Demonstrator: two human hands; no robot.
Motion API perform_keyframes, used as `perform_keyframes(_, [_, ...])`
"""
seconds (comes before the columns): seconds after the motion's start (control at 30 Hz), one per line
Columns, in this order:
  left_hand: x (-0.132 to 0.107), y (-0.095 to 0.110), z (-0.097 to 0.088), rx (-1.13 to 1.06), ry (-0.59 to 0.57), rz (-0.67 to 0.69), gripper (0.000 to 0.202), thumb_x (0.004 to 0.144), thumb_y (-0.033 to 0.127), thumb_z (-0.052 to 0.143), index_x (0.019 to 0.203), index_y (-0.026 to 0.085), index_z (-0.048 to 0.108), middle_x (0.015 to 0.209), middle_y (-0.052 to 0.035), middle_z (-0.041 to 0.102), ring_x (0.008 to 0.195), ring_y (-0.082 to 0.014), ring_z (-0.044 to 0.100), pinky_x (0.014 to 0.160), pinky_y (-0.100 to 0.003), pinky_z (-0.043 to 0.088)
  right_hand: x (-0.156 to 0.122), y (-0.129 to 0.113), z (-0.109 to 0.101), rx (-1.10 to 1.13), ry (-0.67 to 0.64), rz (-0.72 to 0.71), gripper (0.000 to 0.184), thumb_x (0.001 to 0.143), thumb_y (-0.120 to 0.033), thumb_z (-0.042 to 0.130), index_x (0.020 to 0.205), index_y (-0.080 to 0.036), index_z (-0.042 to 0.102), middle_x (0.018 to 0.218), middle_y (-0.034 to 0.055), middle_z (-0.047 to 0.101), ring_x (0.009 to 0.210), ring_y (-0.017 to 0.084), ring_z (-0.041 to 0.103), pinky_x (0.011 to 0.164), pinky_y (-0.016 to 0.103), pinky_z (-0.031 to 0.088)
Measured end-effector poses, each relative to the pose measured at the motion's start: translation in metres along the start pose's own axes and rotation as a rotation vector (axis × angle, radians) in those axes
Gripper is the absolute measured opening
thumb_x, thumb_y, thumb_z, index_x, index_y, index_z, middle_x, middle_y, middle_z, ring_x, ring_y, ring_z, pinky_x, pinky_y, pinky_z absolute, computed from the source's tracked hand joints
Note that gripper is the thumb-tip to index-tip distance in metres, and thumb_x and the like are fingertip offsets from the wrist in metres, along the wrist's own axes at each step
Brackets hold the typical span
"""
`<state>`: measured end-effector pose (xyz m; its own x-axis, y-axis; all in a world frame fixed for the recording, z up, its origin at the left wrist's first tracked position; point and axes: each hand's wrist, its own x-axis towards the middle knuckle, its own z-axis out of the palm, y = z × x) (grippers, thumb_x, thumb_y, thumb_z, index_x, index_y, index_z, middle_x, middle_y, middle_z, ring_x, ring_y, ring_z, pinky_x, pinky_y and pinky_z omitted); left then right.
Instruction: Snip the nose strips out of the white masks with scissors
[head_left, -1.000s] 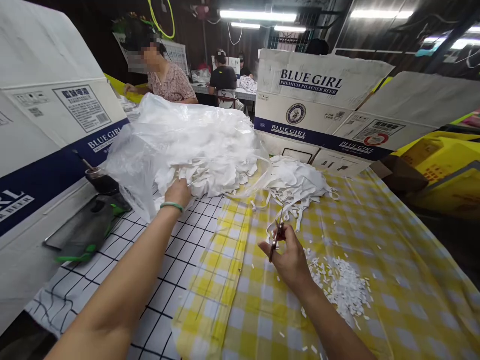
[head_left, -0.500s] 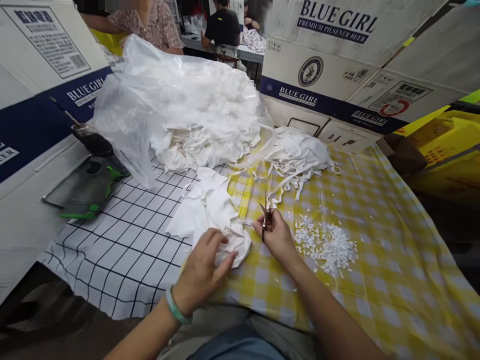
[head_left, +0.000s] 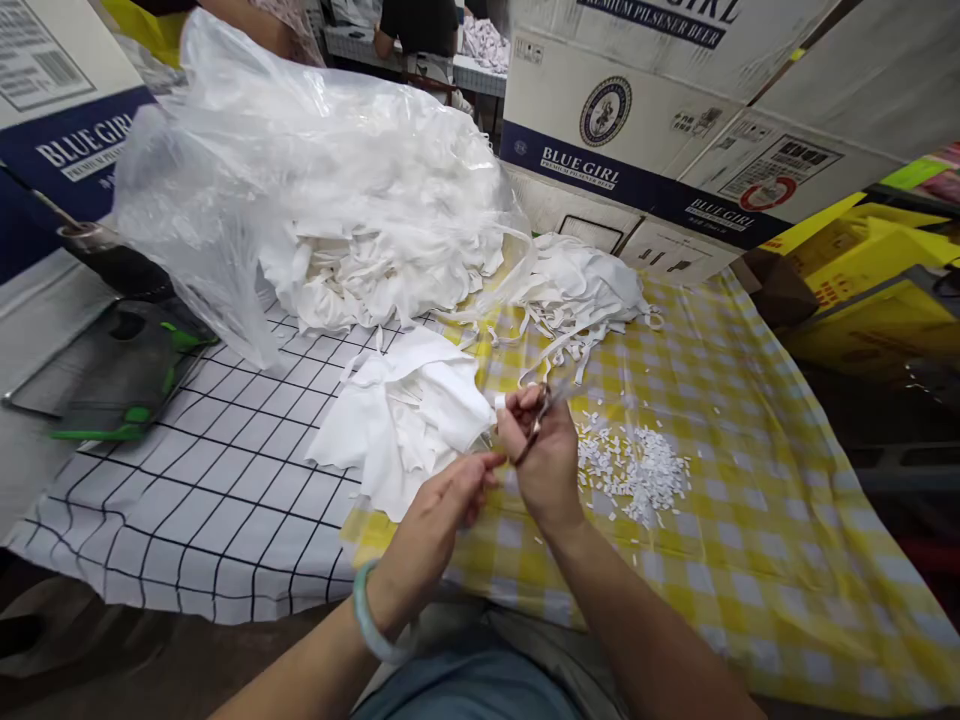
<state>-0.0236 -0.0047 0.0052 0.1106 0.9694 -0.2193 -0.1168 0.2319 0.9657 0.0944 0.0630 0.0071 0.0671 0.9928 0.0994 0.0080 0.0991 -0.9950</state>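
Observation:
My right hand [head_left: 551,465] is closed round a small pair of scissors [head_left: 537,425], whose blurred blades point up and to the right. At its fingertips shows a small white strip [head_left: 500,402], beside the edge of a white cloth piece [head_left: 420,400] that lies spread on the table. My left hand [head_left: 446,500] is just below that edge, thumb and forefinger pressed together close to the right hand. What it pinches, if anything, is hidden. A scatter of small white clippings [head_left: 645,475] lies to the right of my right hand.
A clear plastic bag [head_left: 217,230] spills a large heap of white cloth pieces [head_left: 390,270]. A smaller strapped white pile [head_left: 581,285] sits right of it, before a cardboard box [head_left: 570,90]. At left are a grey-green tray-like object [head_left: 127,360] and a dark cup [head_left: 112,255].
My left hand has moved off the cloth toward my right hand, its fingers now drawn together. The scissors have turned to point up-right. The cloth lies spread differently, and the view has shifted.

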Motion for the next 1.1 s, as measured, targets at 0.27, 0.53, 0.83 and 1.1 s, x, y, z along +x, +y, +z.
perform_keyframes(0.27, [0.014,0.031,-0.010,-0.345,0.073,-0.070,0.026,0.086,0.040,0.067,0.093,0.016,0.068,0.065,0.0013,0.057,0.055,-0.0090,0.046,0.052,-0.021,0.038,-0.075,-0.011,-0.037,-0.179,-0.082,-0.212,0.023,0.084,-0.011,0.059,0.087,-0.026,0.042,0.079,-0.0023,0.056,0.072,0.014,0.059,0.069,0.028,0.049])
perform_keyframes(0.53, [-0.019,0.053,-0.020,0.146,-0.149,0.030,0.020,0.086,0.037,0.068,0.079,0.018,0.066,0.073,-0.0002,0.058,0.066,-0.0127,0.049,0.059,-0.023,0.039,0.013,-0.022,-0.038,-0.150,-0.667,-0.176,0.021,0.075,-0.019,0.068,0.087,-0.023,0.051,0.096,0.0022,0.066,0.093,0.018,0.062,0.087,0.033,0.049])
perform_keyframes(0.83, [-0.023,0.026,-0.030,-0.176,-0.136,-0.200,0.026,0.088,0.040,0.068,0.095,0.017,0.076,0.075,-0.0026,0.062,0.065,-0.0092,0.046,0.059,-0.020,0.035,0.002,-0.007,-0.028,0.164,-0.278,-0.027,0.027,0.073,-0.019,0.073,0.083,-0.023,0.049,0.085,-0.0029,0.062,0.080,0.011,0.059,0.079,0.025,0.049])
perform_keyframes(1.1, [-0.020,0.039,-0.019,-0.032,-0.133,-0.013,0.023,0.094,0.035,0.061,0.095,0.019,0.078,0.087,-0.0059,0.062,0.076,-0.0133,0.053,0.068,-0.025,0.044,-0.010,0.010,-0.037,0.219,-0.180,0.176,0.036,0.065,-0.025,0.082,0.081,-0.024,0.049,0.085,-0.0026,0.061,0.079,0.012,0.058,0.077,0.026,0.049])
